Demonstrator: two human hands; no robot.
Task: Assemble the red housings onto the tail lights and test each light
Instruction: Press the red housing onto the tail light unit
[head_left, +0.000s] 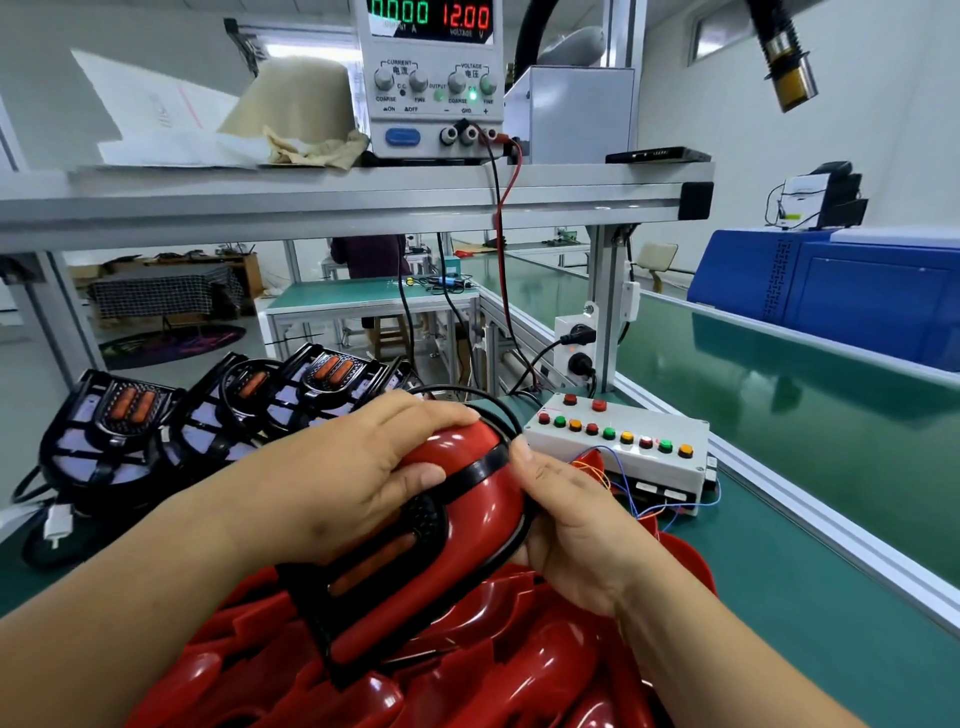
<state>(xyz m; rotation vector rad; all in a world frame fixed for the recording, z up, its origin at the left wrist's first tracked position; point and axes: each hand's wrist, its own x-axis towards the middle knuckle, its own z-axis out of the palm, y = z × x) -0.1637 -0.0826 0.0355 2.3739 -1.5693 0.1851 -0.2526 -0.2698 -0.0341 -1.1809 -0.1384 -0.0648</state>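
Note:
I hold a tail light with a glossy red housing (467, 512) on it, black trim running across and around it, above the pile in front of me. My left hand (358, 467) lies over its top left side with the thumb on the black band. My right hand (566, 514) grips its right edge from below. A heap of loose red housings (467, 675) fills the near table. Several bare black tail lights (124, 415) with orange lamps lie in a row at the left.
A white test box (623, 441) with red, green and orange buttons and loose thin wires sits to the right. On the upper shelf a power supply (431, 78) reads 12.00. A socket post (576, 348), a green conveyor (779, 389) and a blue machine (841, 291) stand at right.

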